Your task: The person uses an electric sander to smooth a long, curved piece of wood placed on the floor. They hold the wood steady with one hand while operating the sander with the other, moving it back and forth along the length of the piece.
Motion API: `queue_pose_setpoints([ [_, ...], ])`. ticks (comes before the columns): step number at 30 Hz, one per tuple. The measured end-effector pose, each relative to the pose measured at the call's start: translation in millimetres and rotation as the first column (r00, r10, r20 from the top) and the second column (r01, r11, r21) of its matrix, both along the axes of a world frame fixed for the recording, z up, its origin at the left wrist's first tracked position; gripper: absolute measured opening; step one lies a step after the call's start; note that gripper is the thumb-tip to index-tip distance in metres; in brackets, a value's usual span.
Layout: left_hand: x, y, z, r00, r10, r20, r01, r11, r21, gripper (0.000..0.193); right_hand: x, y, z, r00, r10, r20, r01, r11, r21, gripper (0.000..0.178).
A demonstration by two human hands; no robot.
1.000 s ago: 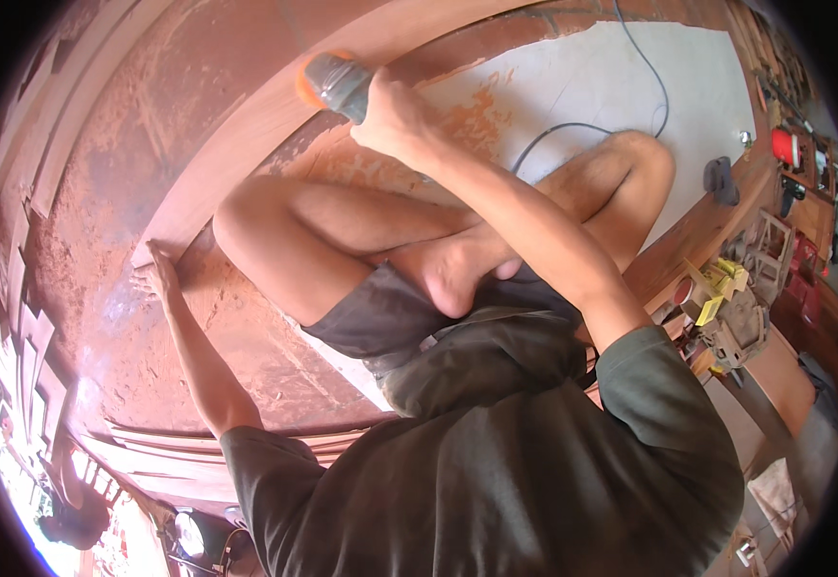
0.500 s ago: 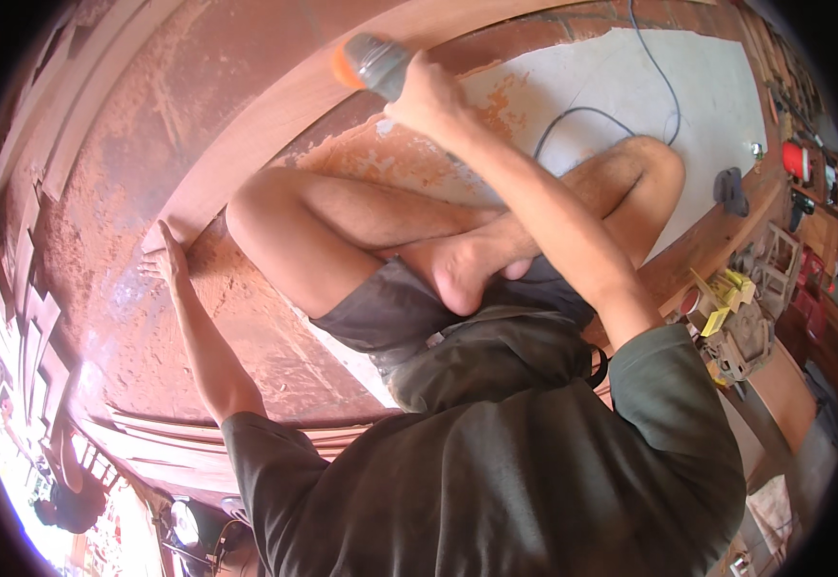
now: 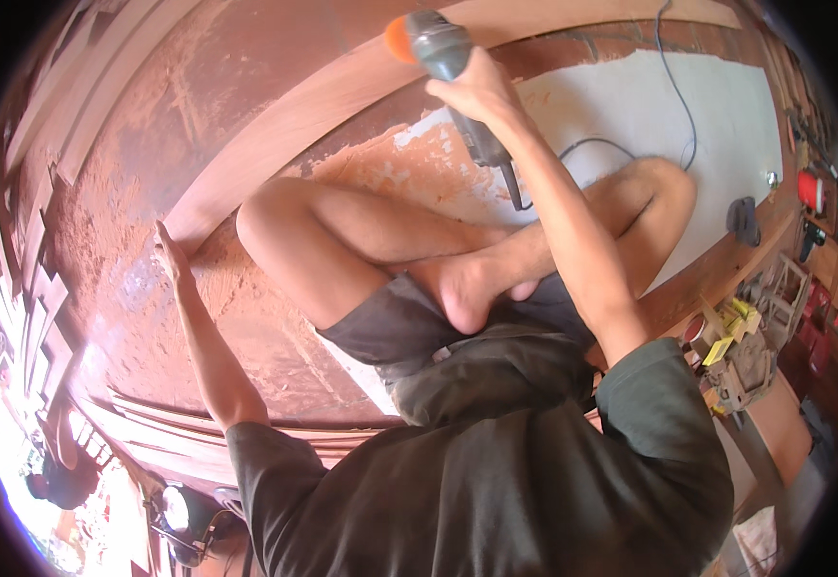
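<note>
I sit cross-legged on a dusty floor beside a long reddish wooden plank (image 3: 275, 125). My right hand (image 3: 476, 91) grips a grey power sander (image 3: 438, 43) with an orange end, pressed on the plank's far part. Its black cord (image 3: 674, 96) trails over a white sheet (image 3: 688, 125) behind my knee. My left hand (image 3: 171, 255) lies flat, fingers together, on the plank's near end.
Red sawdust covers the floor (image 3: 130, 317). Stacked wooden strips (image 3: 25, 279) lie at the left rim. At the right stand a wooden stool (image 3: 775, 298), yellow items (image 3: 731, 322), a red tool (image 3: 811, 188) and a dark cloth (image 3: 744, 219).
My right hand has slid the sander further along the plank, rightward in the view. The left hand has stayed on the plank's end.
</note>
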State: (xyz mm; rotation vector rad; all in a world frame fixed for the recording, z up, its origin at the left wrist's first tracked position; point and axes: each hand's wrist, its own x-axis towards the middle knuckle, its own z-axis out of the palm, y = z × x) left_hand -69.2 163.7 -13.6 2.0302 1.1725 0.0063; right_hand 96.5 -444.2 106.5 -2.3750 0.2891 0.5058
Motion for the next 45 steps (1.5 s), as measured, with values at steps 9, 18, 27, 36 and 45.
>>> queue_pose_setpoints([
  [9, 28, -119, 10, 0.952, -0.307, -0.013, 0.306, 0.941, 0.148, 0.114, 28, -56, -4, 0.991, -0.056, 0.12, 0.084, 0.966, -0.243, 0.079],
  [18, 29, -194, -8, 0.799, -0.564, -0.209, 0.596, 0.695, 0.401, 0.14, 40, -19, -6, 0.995, 0.038, 0.097, -0.003, 0.942, -0.335, 0.08],
  [27, 43, -186, 15, 0.73, -0.581, -0.359, 0.676, 0.69, 0.259, 0.148, 81, -58, -11, 0.998, -0.058, 0.038, 0.068, 0.934, -0.35, 0.069],
  [36, 47, -179, 12, 0.692, -0.592, -0.414, 0.697, 0.698, 0.167, 0.16, 57, 16, -5, 1.0, 0.009, 0.021, -0.001, 0.939, -0.345, 0.079],
  [45, 44, -182, 19, 0.692, -0.622, -0.367, 0.703, 0.696, 0.147, 0.158, 69, -14, -3, 0.998, -0.031, 0.06, 0.048, 0.954, -0.295, 0.057],
])
